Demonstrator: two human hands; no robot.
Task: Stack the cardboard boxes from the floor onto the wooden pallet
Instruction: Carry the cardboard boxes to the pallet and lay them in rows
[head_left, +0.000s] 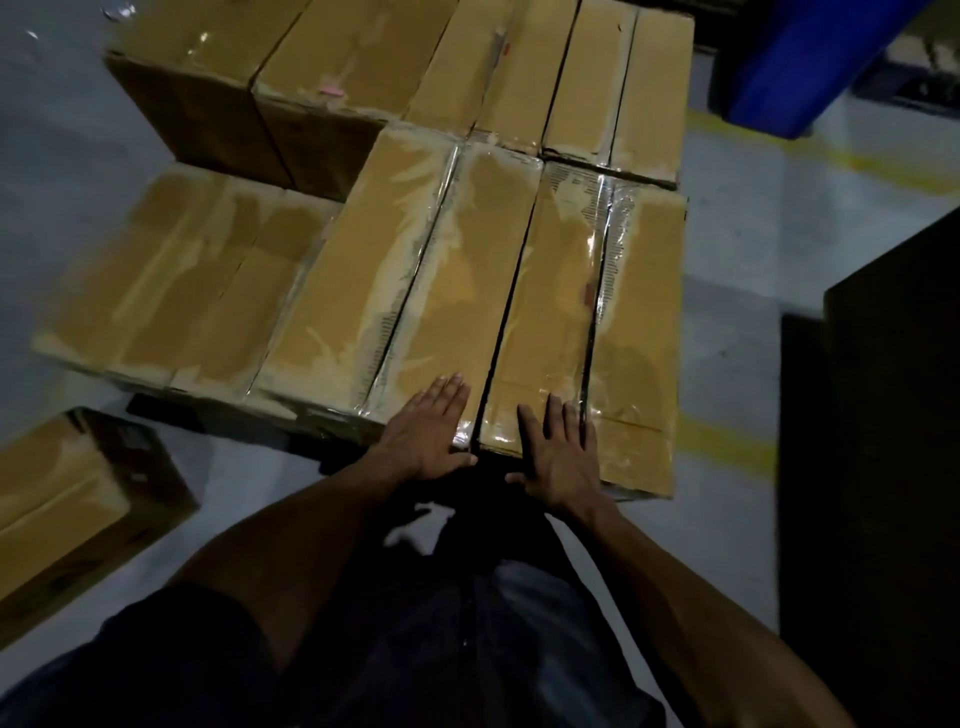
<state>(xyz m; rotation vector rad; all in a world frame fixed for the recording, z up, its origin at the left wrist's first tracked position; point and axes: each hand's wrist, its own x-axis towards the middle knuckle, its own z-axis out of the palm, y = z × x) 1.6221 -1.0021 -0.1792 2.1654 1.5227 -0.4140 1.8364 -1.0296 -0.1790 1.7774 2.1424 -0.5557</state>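
Tan, tape-glossed cardboard boxes (457, 270) packed flush mid-frame on dark pallet (171, 410) (one box (78, 499) lower left, on floor). Left hand (428, 428), right hand (558, 454) flat, fingers straight, pressing near edges.

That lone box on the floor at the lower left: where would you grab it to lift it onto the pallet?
Probably by its two short ends, one hand each, palms under the bottom edges. The floor box is long and taped shut, without visible handles. Both the left hand and right hand lie flat on stacked boxes, free.
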